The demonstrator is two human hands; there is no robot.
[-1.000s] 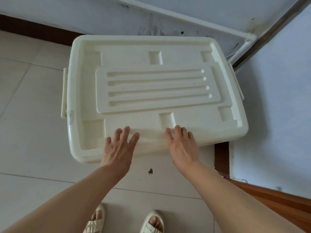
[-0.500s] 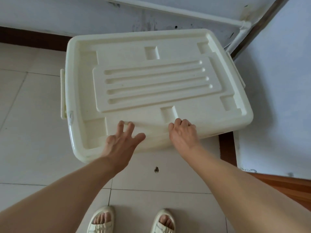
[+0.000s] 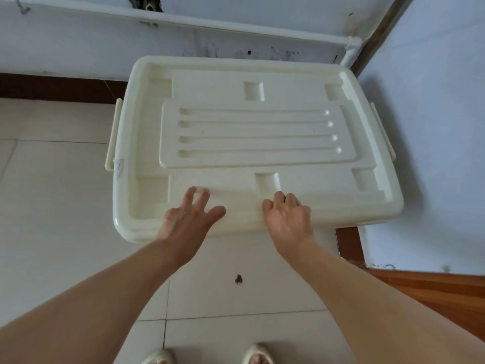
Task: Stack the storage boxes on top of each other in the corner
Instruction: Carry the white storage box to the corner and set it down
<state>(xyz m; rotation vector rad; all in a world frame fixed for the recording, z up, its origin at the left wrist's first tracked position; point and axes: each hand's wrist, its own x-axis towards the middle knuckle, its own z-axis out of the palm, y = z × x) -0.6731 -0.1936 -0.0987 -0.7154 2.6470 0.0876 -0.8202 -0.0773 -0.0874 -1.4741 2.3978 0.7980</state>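
A cream plastic storage box [image 3: 252, 132] with a ribbed, recessed lid stands in the corner of the room, its side latches showing left and right. Both my hands rest on the lid's near edge. My left hand [image 3: 190, 215] lies with fingers spread and straight on the lid. My right hand [image 3: 287, 216] presses on the rim with its fingers bent at the knuckles. Whatever is under this box is hidden by it.
A white pipe [image 3: 183, 21] runs along the back wall above a dark skirting board [image 3: 52, 85]. The right wall [image 3: 433, 127] is close to the box. Pale floor tiles [image 3: 52, 206] spread to the left. My sandalled feet [image 3: 207, 357] are at the bottom.
The box has turned squarer to the walls and slid toward the corner. My right hand's fingers have bent more, while my left hand stays flat on the lid.
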